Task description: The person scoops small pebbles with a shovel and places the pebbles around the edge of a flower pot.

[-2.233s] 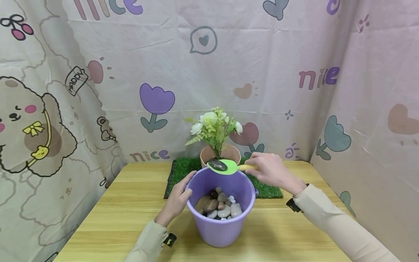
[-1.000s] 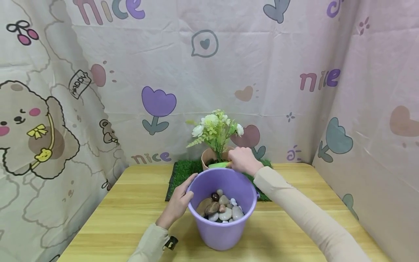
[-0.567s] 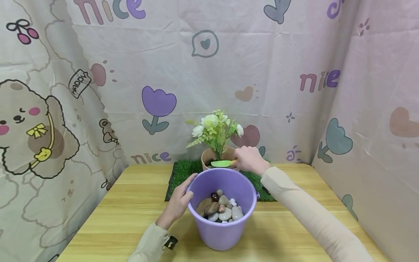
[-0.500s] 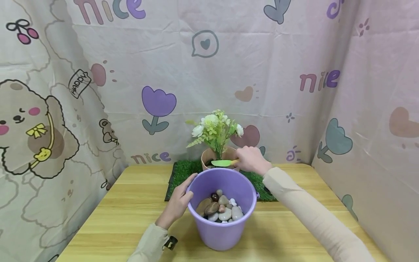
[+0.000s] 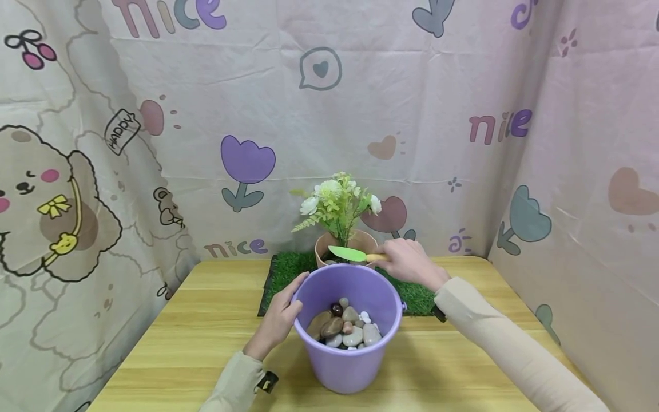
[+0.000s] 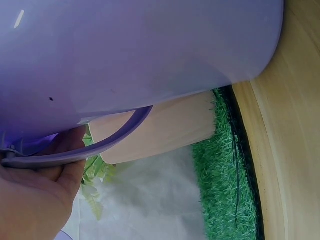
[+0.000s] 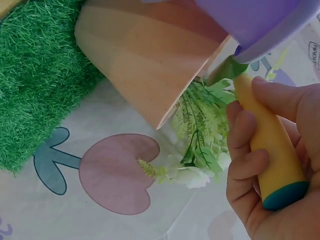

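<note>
My left hand (image 5: pixel 278 317) grips the left rim of a purple bucket (image 5: pixel 347 366); in the left wrist view its fingers lie by the rim and the bucket's handle (image 6: pixel 100 145). Pebbles (image 5: pixel 352 335) in brown, grey and white lie at the bucket's bottom. My right hand (image 5: pixel 409 260) holds a small garden trowel (image 5: pixel 349 253) by its yellow handle (image 7: pixel 270 145). The trowel's green blade carries no stone and is over the flowerpot (image 5: pixel 321 249), just behind the bucket. White flowers (image 5: pixel 329 191) with green leaves stand in that peach pot. The bucket hides most of the pot's front.
Under the pot is a mat of artificial grass (image 5: pixel 290 266), its right part also showing by my right wrist. All this stands on a wooden table (image 5: pixel 180 343). Printed fabric (image 5: pixel 319 126) hangs behind and at both sides.
A dark stone lay on the trowel at first; now the blade is bare. My right hand dipped the trowel into the pot, then drew it up and right. The left hand stayed on the bucket.
</note>
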Demonstrator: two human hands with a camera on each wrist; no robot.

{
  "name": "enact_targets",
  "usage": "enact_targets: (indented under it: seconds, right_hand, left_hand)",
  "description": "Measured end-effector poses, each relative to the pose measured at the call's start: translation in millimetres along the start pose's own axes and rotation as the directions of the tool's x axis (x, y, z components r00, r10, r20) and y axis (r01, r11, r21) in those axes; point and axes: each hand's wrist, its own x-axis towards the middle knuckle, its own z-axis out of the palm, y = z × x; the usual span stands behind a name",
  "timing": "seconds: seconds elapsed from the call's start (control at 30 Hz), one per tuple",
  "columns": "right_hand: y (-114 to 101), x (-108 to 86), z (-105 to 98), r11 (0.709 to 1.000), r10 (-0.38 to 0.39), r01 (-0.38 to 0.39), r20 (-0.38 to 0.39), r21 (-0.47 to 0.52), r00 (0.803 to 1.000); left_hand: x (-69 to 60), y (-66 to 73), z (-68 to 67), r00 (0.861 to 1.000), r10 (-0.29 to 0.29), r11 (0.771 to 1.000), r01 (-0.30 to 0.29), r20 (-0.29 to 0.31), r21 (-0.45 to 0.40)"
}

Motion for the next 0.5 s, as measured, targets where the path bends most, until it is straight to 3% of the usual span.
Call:
enact_targets:
  seconds: [0.5]
  right_hand:
    - [3, -24.6, 3, 0.997, -0.06, 0.064, -0.081, 0.037, 0.995]
  left_hand:
    - [-0.7, 2.5, -0.8, 1.0, -0.004, 1.0, 0.004, -0.001, 0.005]
